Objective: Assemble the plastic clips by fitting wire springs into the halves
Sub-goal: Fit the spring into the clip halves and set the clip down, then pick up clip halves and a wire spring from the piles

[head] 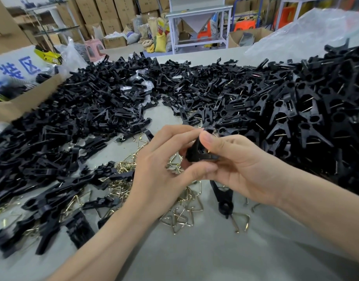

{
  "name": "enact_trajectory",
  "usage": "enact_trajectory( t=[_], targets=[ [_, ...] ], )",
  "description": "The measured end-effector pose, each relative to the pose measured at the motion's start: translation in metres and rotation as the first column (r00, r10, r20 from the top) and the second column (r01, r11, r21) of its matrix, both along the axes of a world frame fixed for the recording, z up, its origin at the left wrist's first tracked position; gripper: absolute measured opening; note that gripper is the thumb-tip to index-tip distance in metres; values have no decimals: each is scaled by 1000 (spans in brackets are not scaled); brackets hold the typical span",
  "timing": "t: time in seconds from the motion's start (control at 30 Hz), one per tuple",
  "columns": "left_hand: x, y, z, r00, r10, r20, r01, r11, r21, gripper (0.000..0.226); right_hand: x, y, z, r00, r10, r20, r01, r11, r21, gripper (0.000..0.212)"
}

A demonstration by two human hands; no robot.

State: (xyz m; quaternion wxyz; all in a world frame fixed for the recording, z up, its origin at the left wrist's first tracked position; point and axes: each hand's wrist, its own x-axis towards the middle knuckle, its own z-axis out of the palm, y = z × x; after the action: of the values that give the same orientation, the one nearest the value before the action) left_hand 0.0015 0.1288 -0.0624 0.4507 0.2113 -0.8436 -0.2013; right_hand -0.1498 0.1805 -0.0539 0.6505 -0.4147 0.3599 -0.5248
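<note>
Left hand (160,165) and right hand (241,167) both pinched one clip (197,149) between their fingertips over mid-table (195,260), long axis near upright. Couldn't tell if its spring was seated. Springs (180,211) lay directly under the hands, left nearer. Halves (73,118) sat toward the left edge, finished clips (316,108) toward the right.

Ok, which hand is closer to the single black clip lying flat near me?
Right. Both pinch the held clip, but the right hand sits just beyond the lone clip; the left hand is farther left, over the wire springs.
</note>
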Motion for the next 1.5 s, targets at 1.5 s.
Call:
enact_trajectory(
  t=[1.5],
  targets=[
    [49,-66,0,592,641,488,-702,708,-77,63,-106,5,82,-399,-355,-845,215,860,-463,93]
  ],
)
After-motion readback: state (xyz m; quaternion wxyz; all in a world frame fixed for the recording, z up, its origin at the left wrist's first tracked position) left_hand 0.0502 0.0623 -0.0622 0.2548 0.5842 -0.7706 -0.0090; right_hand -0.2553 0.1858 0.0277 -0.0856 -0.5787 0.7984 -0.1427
